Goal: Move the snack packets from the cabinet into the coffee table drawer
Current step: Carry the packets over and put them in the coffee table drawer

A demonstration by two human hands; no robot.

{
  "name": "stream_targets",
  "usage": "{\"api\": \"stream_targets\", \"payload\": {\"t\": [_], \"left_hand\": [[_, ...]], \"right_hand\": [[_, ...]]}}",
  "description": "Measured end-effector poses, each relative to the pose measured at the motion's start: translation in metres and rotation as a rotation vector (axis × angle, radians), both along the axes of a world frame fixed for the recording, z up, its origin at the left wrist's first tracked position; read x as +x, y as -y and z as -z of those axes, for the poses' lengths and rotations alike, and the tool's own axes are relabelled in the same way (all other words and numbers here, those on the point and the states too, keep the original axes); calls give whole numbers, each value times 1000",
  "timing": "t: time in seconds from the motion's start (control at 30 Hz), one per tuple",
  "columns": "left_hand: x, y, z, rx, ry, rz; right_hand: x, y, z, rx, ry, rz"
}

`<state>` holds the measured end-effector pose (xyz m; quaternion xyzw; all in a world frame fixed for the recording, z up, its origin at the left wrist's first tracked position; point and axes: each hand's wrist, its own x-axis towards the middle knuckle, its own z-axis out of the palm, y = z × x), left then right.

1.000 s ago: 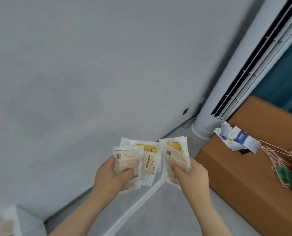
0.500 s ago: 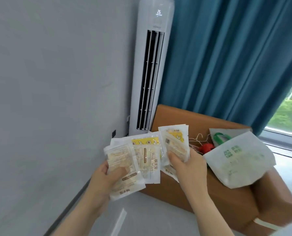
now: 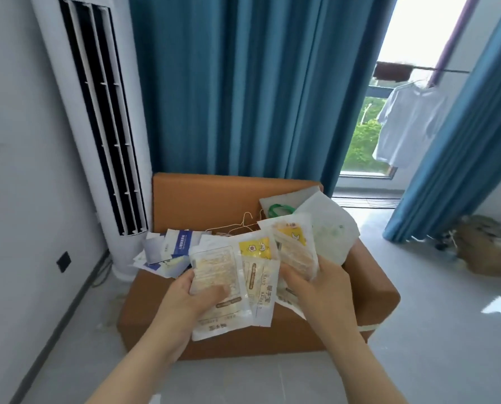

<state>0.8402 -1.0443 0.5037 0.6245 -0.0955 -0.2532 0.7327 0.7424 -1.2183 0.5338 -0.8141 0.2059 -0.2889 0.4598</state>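
I hold a fan of clear-and-yellow snack packets at chest height in front of an orange sofa. My left hand point(image 3: 192, 301) grips one packet point(image 3: 217, 269) with the thumb across its front, and a second packet point(image 3: 258, 275) overlaps behind it. My right hand point(image 3: 316, 290) pinches another packet point(image 3: 294, 246) with a yellow label. More packet edges show under the right hand. Neither the cabinet nor the coffee table drawer is in view.
The orange sofa point(image 3: 214, 199) carries blue-and-white paper packs point(image 3: 176, 246), wire hangers and a white bag point(image 3: 331, 228). A tall white air conditioner point(image 3: 97, 126) stands at the left wall. Blue curtains point(image 3: 243, 83) hang behind; a cluttered box point(image 3: 488, 249) sits at the right on the pale floor.
The view has swung right from the bare wall to the sofa, curtains and window. Both hands keep their hold on the packets, which stay fanned in front of me.
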Motion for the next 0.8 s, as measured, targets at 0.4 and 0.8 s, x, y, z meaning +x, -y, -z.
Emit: {"api": "stream_targets", "payload": {"t": [0.4, 0.8], "left_hand": [[115, 249, 20, 224, 229, 370], [53, 490, 42, 373, 459, 657]], "right_hand": [[27, 194, 32, -107, -236, 520], [-74, 387, 69, -40, -456, 749]]}}
